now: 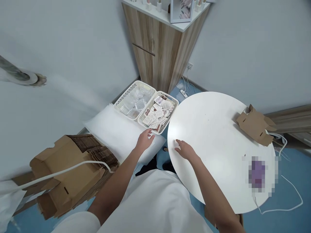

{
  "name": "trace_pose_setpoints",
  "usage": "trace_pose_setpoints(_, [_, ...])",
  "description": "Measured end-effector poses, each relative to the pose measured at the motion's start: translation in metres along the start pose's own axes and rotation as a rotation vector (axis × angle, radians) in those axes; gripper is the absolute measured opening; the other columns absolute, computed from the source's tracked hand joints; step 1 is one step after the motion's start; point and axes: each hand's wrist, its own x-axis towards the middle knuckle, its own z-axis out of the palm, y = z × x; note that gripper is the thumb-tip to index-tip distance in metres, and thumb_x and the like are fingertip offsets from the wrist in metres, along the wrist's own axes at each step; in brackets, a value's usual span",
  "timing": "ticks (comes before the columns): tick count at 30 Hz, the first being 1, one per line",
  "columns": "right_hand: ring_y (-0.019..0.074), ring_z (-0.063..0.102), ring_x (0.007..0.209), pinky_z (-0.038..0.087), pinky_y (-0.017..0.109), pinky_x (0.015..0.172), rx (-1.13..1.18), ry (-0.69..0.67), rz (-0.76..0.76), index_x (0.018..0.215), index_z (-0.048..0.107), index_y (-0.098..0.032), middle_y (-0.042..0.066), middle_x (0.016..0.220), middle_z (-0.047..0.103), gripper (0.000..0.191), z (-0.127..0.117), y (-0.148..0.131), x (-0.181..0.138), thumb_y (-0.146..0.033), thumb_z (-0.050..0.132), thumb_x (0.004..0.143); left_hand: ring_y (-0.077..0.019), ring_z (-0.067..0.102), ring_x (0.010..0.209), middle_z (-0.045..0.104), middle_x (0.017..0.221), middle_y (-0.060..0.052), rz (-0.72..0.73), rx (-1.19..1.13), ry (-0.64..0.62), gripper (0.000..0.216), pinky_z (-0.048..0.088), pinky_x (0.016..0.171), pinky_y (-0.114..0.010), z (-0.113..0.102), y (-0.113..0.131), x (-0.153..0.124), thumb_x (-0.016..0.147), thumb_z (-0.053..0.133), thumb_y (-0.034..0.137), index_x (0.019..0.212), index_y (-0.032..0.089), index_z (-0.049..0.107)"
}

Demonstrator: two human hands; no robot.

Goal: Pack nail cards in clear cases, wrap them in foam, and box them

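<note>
My left hand (145, 141) hovers at the near edge of a white basket (159, 132) filled with printed paper cards (159, 112). Its fingers are apart and hold nothing; whether the fingertips touch the rim, I cannot tell. Over the left edge of a round white table (209, 129) is my right hand (185, 149), fingers stretched out with nothing in them. A second white basket (126, 97), holding clear plastic boxes (140, 104), stands left of the card basket.
White sheeting (116, 126) lies before the baskets. Flattened cardboard boxes (65, 161) are stacked at left, with a white cable across them. An unfolded carton (256, 124) and a blurred purple item (257, 174) are on the table's right side. A wooden cabinet (160, 48) fills the corner.
</note>
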Motion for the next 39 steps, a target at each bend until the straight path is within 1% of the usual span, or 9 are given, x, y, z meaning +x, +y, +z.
trace_pose_setpoints(4, [0.0209, 0.057, 0.089, 0.040, 0.029, 0.073, -0.027, -0.026, -0.044, 0.124, 0.041, -0.022, 0.010, 0.106, 0.057, 0.045, -0.020, -0.026, 0.029, -0.029, 0.048, 0.081, -0.0167, 0.059, 0.086, 0.060, 0.104, -0.006, -0.016, -0.027, 0.028, 0.043, 0.048, 0.073, -0.030, -0.006, -0.003, 0.028, 0.076, 0.053, 0.034, 0.115, 0.019, 0.048])
trace_pose_setpoints(10, [0.0192, 0.052, 0.100, 0.040, 0.031, 0.086, 0.162, 0.148, -0.164, 0.117, 0.049, -0.017, 0.010, 0.111, 0.054, 0.039, -0.036, -0.051, 0.083, -0.024, 0.048, 0.079, -0.0164, 0.057, 0.093, 0.055, 0.115, -0.008, 0.021, -0.110, -0.042, 0.041, 0.047, 0.077, -0.028, 0.004, 0.009, 0.079, 0.076, 0.054, 0.027, 0.115, 0.018, 0.048])
trace_pose_setpoints(15, [0.0190, 0.048, 0.108, 0.038, 0.033, 0.092, 0.318, 0.235, -0.103, 0.115, 0.050, -0.014, 0.009, 0.118, 0.052, 0.043, -0.039, -0.068, 0.125, -0.012, 0.046, 0.072, -0.0199, 0.055, 0.098, 0.054, 0.117, -0.010, -0.134, -0.138, -0.060, 0.054, 0.044, 0.083, -0.032, 0.013, 0.008, 0.123, 0.069, 0.058, 0.017, 0.121, 0.015, 0.043])
trace_pose_setpoints(20, [0.0237, 0.037, 0.120, 0.031, 0.037, 0.100, 0.389, 0.294, -0.134, 0.114, 0.051, -0.013, 0.012, 0.126, 0.044, 0.050, -0.030, -0.076, 0.159, -0.007, 0.047, 0.065, -0.0217, 0.050, 0.108, 0.048, 0.125, -0.013, -0.246, -0.306, -0.098, 0.065, 0.042, 0.084, -0.028, 0.019, -0.003, 0.154, 0.065, 0.058, 0.010, 0.125, 0.016, 0.037])
trace_pose_setpoints(24, [0.0235, 0.040, 0.118, 0.034, 0.037, 0.098, 0.531, 0.183, -0.006, 0.117, 0.048, -0.015, 0.010, 0.124, 0.045, 0.054, -0.019, -0.075, 0.176, -0.010, 0.050, 0.064, -0.0234, 0.047, 0.113, 0.040, 0.132, -0.015, -0.301, -0.399, -0.146, 0.069, 0.044, 0.077, -0.026, 0.022, -0.006, 0.166, 0.060, 0.057, 0.005, 0.125, 0.016, 0.037])
trace_pose_setpoints(27, [0.0234, 0.040, 0.118, 0.033, 0.037, 0.099, 0.577, 0.158, 0.057, 0.117, 0.047, -0.015, 0.010, 0.125, 0.043, 0.055, -0.015, -0.075, 0.183, -0.011, 0.051, 0.063, -0.0230, 0.047, 0.112, 0.040, 0.132, -0.014, -0.310, -0.446, -0.144, 0.066, 0.045, 0.077, -0.027, 0.024, -0.008, 0.169, 0.060, 0.055, 0.003, 0.123, 0.017, 0.040])
trace_pose_setpoints(31, [0.0249, 0.040, 0.117, 0.032, 0.038, 0.099, 0.641, 0.171, 0.137, 0.116, 0.048, -0.012, 0.013, 0.127, 0.041, 0.056, -0.014, -0.076, 0.189, -0.011, 0.054, 0.061, -0.0222, 0.048, 0.111, 0.046, 0.127, -0.013, -0.291, -0.454, -0.120, 0.060, 0.042, 0.085, -0.031, 0.024, -0.010, 0.170, 0.061, 0.055, 0.002, 0.118, 0.016, 0.044])
trace_pose_setpoints(35, [0.0242, 0.045, 0.112, 0.037, 0.039, 0.095, 0.876, 0.228, 0.166, 0.115, 0.048, -0.014, 0.011, 0.123, 0.047, 0.055, -0.018, -0.076, 0.190, -0.011, 0.055, 0.060, -0.0196, 0.052, 0.106, 0.048, 0.124, -0.013, -0.278, -0.528, -0.101, 0.057, 0.043, 0.085, -0.032, 0.023, -0.010, 0.170, 0.064, 0.053, 0.003, 0.119, 0.014, 0.042])
trace_pose_setpoints(39, [0.0214, 0.049, 0.108, 0.042, 0.037, 0.090, 1.110, 0.310, 0.134, 0.116, 0.046, -0.012, 0.012, 0.118, 0.052, 0.053, -0.028, -0.072, 0.180, -0.013, 0.053, 0.064, -0.0168, 0.052, 0.104, 0.052, 0.119, -0.012, -0.163, -0.594, -0.041, 0.054, 0.041, 0.088, -0.031, 0.022, -0.001, 0.171, 0.066, 0.052, 0.004, 0.119, 0.014, 0.042])
